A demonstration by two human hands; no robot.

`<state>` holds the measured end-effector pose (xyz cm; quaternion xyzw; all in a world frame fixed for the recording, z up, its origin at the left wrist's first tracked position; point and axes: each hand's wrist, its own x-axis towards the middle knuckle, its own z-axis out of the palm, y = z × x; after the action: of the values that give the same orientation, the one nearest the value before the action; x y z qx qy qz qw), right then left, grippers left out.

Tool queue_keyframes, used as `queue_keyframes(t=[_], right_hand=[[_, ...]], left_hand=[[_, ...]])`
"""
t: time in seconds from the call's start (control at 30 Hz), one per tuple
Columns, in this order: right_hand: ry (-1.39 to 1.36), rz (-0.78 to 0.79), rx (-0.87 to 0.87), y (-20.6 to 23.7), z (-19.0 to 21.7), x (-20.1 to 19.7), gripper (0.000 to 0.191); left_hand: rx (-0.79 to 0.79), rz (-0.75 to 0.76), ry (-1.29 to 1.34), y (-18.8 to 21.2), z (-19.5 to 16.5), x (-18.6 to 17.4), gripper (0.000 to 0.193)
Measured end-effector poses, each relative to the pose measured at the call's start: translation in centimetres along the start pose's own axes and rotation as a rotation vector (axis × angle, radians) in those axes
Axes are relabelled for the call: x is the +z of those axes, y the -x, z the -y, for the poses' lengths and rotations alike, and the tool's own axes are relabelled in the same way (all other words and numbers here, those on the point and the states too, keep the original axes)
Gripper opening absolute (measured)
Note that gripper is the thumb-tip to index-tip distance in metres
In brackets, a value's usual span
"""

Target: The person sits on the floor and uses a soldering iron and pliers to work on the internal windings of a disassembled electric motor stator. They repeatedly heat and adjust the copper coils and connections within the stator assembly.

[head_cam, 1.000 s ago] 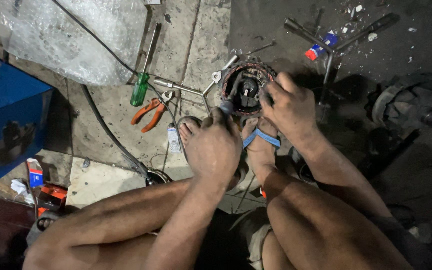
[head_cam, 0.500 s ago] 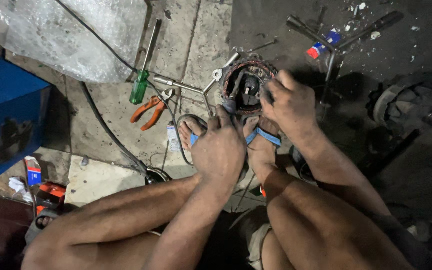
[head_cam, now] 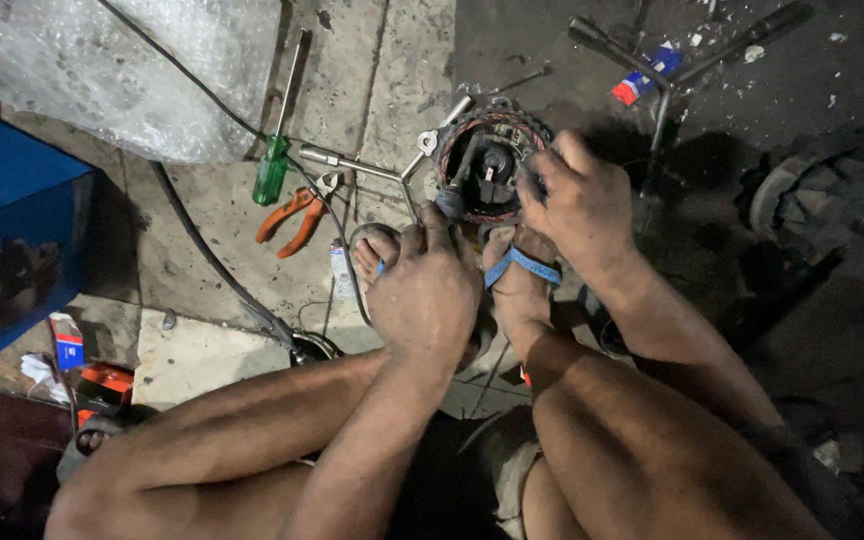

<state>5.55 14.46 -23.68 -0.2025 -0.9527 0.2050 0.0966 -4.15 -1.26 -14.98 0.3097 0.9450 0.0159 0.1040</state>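
we see a round motor part with copper windings [head_cam: 492, 160] lying on the concrete floor [head_cam: 202, 210], at 12 o'clock from both of our hands. our left hand [head_cam: 427, 290] sits at its 6 o'clock edge, fingers [head_cam: 437, 220] curled closed around a dark tool handle whose round end touches the rim of the part. our right hand [head_cam: 577, 200] rests on the part's 3 o'clock side, fingers bent and pressed against the windings; whether they pinch anything small there we cannot tell. just below the part are our 2 feet, the right one in a sandal with a blue strap [head_cam: 522, 265], toes close to the housing.

at 9 o'clock from the part lies a metal wrench [head_cam: 352, 165], its end touching the part's mounting ear. further toward 9 o'clock are orange-handled pliers [head_cam: 297, 215] and a green-handled screwdriver [head_cam: 277, 160], shaft pointing to 12 o'clock. a black cable [head_cam: 212, 260] runs across the floor beneath them. a sheet of bubble wrap [head_cam: 122, 70] lies at 10 o'clock, and a blue box [head_cam: 12, 250] stands at the far 9 o'clock edge. a cross-shaped wheel wrench [head_cam: 667, 90] lies at 2 o'clock, well apart from the hands.
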Motion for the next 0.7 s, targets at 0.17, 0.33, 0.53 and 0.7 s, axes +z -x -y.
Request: queue_keyframes(t=[0.17,0.33,0.53,0.7], right_hand=[[0.033,0.013,0.005,0.11,0.23,0.13,0.019],[0.001,0.029,0.002,0.03,0.18,0.16,0.02],[0.016,0.022,-0.005,-0.22,0.42,-0.02,0.02],[0.011,0.06,0.01,-0.54,0.63,-0.41,0.02]], left_hand=[[0.006,0.05,0.034,-0.12,0.17,-0.31,0.045],[0.018,0.014,0.016,-0.16,0.18,-0.49,0.045],[0.044,-0.013,0.005,-0.2,0.31,-0.5,0.057],[0.021,0.028,0.069,-0.3,0.65,-0.35,0.044]])
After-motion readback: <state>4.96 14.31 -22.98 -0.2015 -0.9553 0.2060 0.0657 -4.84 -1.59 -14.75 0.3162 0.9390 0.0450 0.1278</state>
